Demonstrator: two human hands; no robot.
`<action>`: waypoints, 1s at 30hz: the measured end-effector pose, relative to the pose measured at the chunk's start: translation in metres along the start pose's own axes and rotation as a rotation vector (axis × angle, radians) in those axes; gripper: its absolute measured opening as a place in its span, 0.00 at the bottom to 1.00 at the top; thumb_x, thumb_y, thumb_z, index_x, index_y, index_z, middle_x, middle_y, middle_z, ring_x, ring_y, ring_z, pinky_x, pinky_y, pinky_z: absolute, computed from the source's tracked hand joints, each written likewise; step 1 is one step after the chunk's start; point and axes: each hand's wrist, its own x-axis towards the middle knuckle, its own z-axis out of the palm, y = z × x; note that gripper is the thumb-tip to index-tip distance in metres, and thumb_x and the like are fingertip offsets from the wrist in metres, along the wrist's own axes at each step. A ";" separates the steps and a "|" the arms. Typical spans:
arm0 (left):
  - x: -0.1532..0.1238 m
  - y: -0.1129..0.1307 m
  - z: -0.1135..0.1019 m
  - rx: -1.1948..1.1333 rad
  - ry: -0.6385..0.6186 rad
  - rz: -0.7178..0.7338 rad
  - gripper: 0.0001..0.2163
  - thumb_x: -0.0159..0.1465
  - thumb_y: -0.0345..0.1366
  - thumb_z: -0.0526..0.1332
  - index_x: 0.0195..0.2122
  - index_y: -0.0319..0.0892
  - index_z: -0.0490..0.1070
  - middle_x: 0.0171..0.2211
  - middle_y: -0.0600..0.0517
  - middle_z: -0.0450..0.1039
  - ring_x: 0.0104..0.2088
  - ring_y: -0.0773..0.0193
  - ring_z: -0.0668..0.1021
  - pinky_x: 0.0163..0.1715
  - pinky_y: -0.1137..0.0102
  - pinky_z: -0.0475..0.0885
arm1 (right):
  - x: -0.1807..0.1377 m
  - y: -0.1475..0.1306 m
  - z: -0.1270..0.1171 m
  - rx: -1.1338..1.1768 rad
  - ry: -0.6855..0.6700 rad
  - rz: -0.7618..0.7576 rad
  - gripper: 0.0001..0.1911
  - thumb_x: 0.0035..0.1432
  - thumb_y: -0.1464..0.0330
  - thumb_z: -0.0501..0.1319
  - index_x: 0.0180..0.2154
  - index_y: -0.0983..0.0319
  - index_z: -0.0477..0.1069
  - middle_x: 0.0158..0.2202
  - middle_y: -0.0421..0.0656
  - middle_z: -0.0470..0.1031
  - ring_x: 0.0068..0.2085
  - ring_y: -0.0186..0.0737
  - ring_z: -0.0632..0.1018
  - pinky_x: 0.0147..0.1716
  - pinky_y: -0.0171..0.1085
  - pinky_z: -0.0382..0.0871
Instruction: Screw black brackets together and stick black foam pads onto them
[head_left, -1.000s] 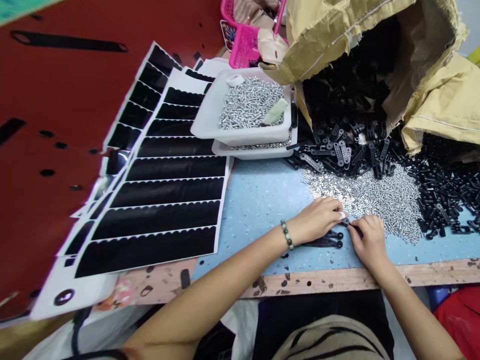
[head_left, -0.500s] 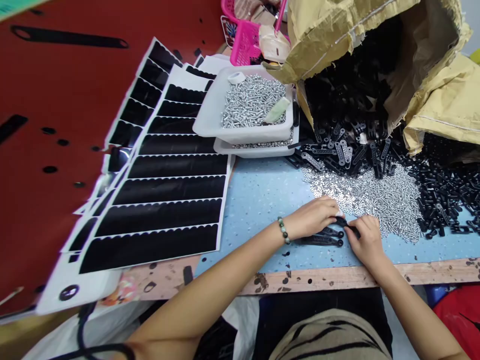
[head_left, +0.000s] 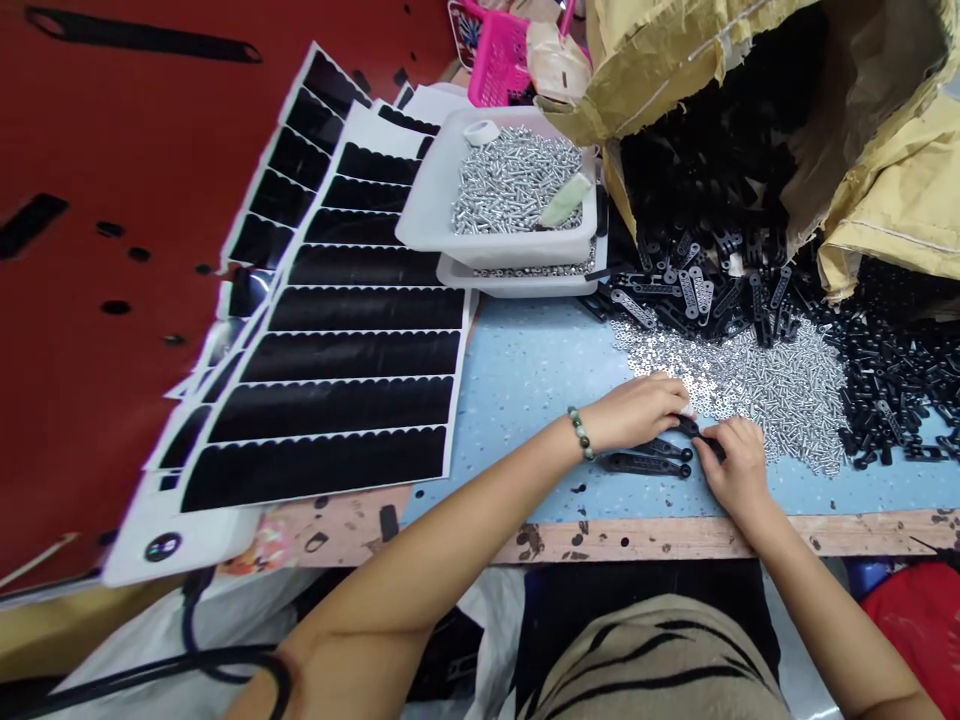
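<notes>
My left hand [head_left: 651, 410] is closed on one end of a black plastic link [head_left: 688, 427], with a small white patch showing at a fingertip. Close on its right, my right hand [head_left: 736, 458] pinches a black plastic piece [head_left: 712, 446] that meets the link; whether they are joined I cannot tell. Two long black plastic arms [head_left: 646, 465] with round ends lie on the blue mat just below my left hand. Beyond both hands spread loose silver nuts [head_left: 667, 358] and a heap of silver screws [head_left: 795, 390].
Black links [head_left: 697, 290] spill from a torn paper sack [head_left: 645, 110]. Small black parts [head_left: 900, 390] lie at right. White tubs [head_left: 427, 225] of screws and nuts stand behind, near a pink basket [head_left: 499, 60]. Sheets of black strips [head_left: 337, 400] cover the left side.
The whole view has shifted slightly, so the table sits higher and further right. Both hands stay together over the mat, with the black link showing a little straighter between them.
</notes>
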 end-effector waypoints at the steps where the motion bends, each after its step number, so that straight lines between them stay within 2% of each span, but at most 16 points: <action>1: -0.001 0.000 0.000 -0.006 -0.002 0.004 0.08 0.64 0.29 0.58 0.41 0.44 0.75 0.40 0.51 0.74 0.43 0.62 0.71 0.44 0.69 0.63 | 0.001 0.001 0.000 0.015 -0.007 -0.007 0.05 0.62 0.67 0.58 0.33 0.59 0.69 0.29 0.41 0.70 0.34 0.40 0.70 0.37 0.41 0.59; 6: -0.004 -0.003 -0.001 0.001 -0.002 -0.044 0.09 0.66 0.31 0.57 0.43 0.43 0.74 0.41 0.50 0.74 0.43 0.61 0.73 0.46 0.68 0.64 | 0.009 0.006 0.002 0.030 -0.010 -0.001 0.05 0.61 0.67 0.58 0.33 0.59 0.69 0.30 0.41 0.72 0.35 0.40 0.71 0.37 0.40 0.59; 11: -0.009 -0.004 0.000 0.034 -0.005 -0.045 0.09 0.65 0.30 0.58 0.44 0.44 0.74 0.39 0.51 0.74 0.42 0.62 0.73 0.44 0.68 0.64 | 0.007 0.005 0.005 0.002 -0.029 -0.079 0.06 0.62 0.68 0.57 0.32 0.59 0.69 0.29 0.42 0.71 0.34 0.41 0.70 0.37 0.40 0.59; 17: -0.007 0.001 -0.002 0.096 0.038 -0.045 0.09 0.65 0.31 0.58 0.42 0.45 0.75 0.39 0.52 0.74 0.42 0.61 0.72 0.44 0.67 0.63 | 0.006 0.004 0.003 0.051 0.050 -0.056 0.05 0.62 0.67 0.57 0.33 0.59 0.69 0.29 0.42 0.70 0.34 0.40 0.70 0.36 0.40 0.60; 22: -0.003 0.000 -0.002 0.090 -0.002 -0.061 0.08 0.63 0.30 0.58 0.39 0.46 0.76 0.36 0.53 0.74 0.40 0.61 0.73 0.42 0.68 0.62 | 0.003 0.000 0.005 -0.040 -0.036 -0.079 0.05 0.62 0.67 0.57 0.33 0.60 0.69 0.29 0.42 0.70 0.35 0.42 0.69 0.37 0.41 0.60; 26: -0.015 -0.002 -0.002 0.036 0.020 -0.098 0.09 0.63 0.30 0.57 0.41 0.45 0.76 0.38 0.52 0.74 0.41 0.61 0.73 0.43 0.67 0.63 | 0.009 0.002 0.000 0.006 -0.101 -0.124 0.05 0.62 0.66 0.57 0.35 0.59 0.70 0.33 0.43 0.72 0.36 0.42 0.70 0.39 0.42 0.62; 28: -0.024 -0.003 -0.003 0.007 0.023 -0.122 0.09 0.64 0.30 0.57 0.41 0.46 0.75 0.39 0.51 0.74 0.41 0.60 0.73 0.44 0.66 0.63 | 0.024 0.010 -0.005 0.065 -0.055 -0.119 0.06 0.63 0.67 0.56 0.39 0.59 0.71 0.37 0.45 0.72 0.40 0.43 0.71 0.40 0.42 0.64; 30: -0.034 -0.003 -0.004 -0.028 0.015 -0.130 0.10 0.64 0.31 0.56 0.43 0.47 0.75 0.39 0.51 0.74 0.42 0.60 0.73 0.45 0.66 0.63 | 0.048 0.022 -0.011 0.058 0.073 -0.062 0.10 0.63 0.69 0.53 0.44 0.61 0.70 0.41 0.49 0.71 0.44 0.45 0.71 0.42 0.43 0.65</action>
